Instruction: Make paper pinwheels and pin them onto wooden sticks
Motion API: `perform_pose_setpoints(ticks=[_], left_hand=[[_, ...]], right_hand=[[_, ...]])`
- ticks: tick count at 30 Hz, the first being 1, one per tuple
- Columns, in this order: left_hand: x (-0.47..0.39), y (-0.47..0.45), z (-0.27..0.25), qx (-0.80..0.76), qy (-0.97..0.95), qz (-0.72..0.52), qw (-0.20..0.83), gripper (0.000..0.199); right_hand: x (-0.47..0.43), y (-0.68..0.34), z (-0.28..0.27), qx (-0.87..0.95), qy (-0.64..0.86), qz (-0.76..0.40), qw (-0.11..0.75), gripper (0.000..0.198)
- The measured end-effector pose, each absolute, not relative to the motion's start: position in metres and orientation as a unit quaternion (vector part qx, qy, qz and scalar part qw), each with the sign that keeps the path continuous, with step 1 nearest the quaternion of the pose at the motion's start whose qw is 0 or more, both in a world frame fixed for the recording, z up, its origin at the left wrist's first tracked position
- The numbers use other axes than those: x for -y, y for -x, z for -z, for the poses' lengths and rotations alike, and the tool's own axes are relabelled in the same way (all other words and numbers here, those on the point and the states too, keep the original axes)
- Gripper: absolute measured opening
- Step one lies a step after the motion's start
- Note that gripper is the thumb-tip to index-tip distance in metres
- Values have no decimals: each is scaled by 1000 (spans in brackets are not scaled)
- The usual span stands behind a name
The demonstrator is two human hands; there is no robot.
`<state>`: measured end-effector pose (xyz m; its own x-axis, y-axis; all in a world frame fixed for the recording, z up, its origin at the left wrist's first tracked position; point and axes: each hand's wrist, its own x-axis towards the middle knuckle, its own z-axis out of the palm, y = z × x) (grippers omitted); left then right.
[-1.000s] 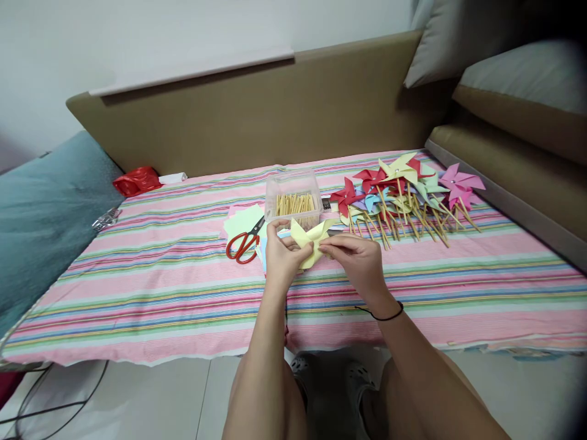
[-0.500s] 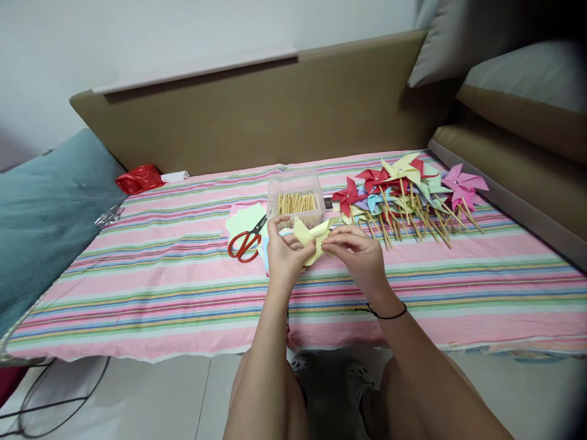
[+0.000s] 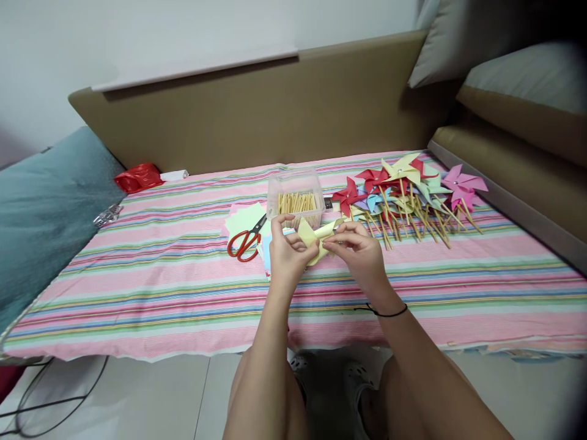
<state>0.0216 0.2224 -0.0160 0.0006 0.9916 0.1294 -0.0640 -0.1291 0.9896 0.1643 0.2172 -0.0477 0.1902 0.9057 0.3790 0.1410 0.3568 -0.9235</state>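
Pinching the folded yellow paper pinwheel (image 3: pixel 315 236), the left hand (image 3: pixel 285 253) and right hand (image 3: pixel 360 256) both grip its flaps. Squeezing too hard could tear it, or a flap might spring open. Whether a pin is in yet is too small to tell.

Yellow paper (image 3: pixel 315 237): middle covered by the fingers of the left hand (image 3: pixel 287 253) and right hand (image 3: pixel 362 256); what the fingertips pinch there is too small to tell.
Coloured sheets (image 3: pixel 243 218): partly under the scissors (image 3: pixel 243 242) and behind the left hand.
Pinwheels (image 3: pixel 408 189): heaped and overlapping, count unclear.
Cable (image 3: pixel 41 406): cut off at the left edge.
Right corners: dark and blurred.
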Motion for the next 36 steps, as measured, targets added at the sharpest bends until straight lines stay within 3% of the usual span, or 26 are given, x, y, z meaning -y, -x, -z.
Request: perform_pose_setpoints(ticks=[13,19,26,32,36], left_hand=[[-223,-24,17,-443,-524,-552,475,54],[-224,-24,20,-445,-533,-547,467,55],[-223,-25,19,-442,-525,-550,476,54],[-223,-25,16,-438,-516,-549,490,56],[-224,-25,18,-445,-511,-546,492,57]], right_hand=[[-217,-164,48,547,480,-314,609,2],[-217,-161,48,506,451,-398,618,6],[-212,-156,37,439,440,-468,628,20],[-211,-154,33,366,395,-536,650,55],[-212,-156,33,364,390,-548,644,63]])
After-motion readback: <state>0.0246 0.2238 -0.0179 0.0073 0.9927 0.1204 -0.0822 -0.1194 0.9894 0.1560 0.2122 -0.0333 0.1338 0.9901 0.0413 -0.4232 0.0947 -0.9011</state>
